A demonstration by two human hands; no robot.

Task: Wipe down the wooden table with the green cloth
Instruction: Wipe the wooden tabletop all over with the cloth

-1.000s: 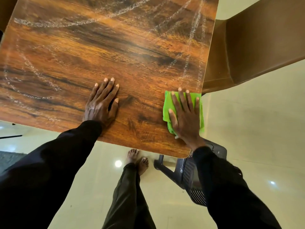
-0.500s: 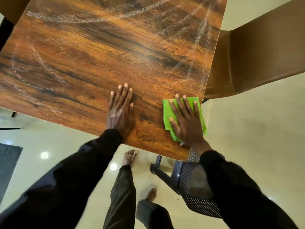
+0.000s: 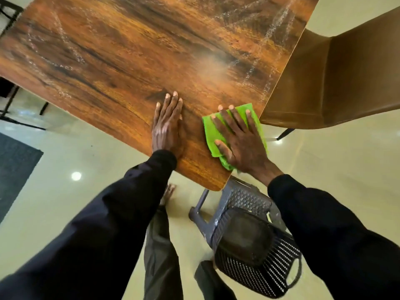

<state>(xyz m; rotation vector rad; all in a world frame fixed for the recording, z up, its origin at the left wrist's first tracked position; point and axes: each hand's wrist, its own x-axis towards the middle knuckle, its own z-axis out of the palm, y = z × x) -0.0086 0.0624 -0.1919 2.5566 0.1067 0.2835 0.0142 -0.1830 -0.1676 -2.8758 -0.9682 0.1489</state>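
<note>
Right hand [image 3: 242, 144] lies flat on the bright green cloth [image 3: 211, 131], fingers [image 3: 236, 118] straight and spread, pressing the cloth down and gripping nothing. The cloth sits at the near right corner of the brown wood-grain tabletop [image 3: 129, 61] and appears to lap slightly over the right edge. Left hand [image 3: 166, 128] rests palm-down on bare wood just left of the cloth, its fingers extended and close together, holding nothing; it seems to serve as a brace. Whitish streaks [image 3: 279, 20] are visible along the far right and the left of the surface, so most of the wiping is judged outstanding. Recommended: keep the palm pressure even, run overlapping strokes from this corner towards the far edge, and keep the cloth flat, not bunched. A tan upholstered chair [image 3: 346, 79] stands against the right edge and a dark perforated plastic stool [image 3: 249, 241] stands below the corner; neither obstructs the stroke.
</note>
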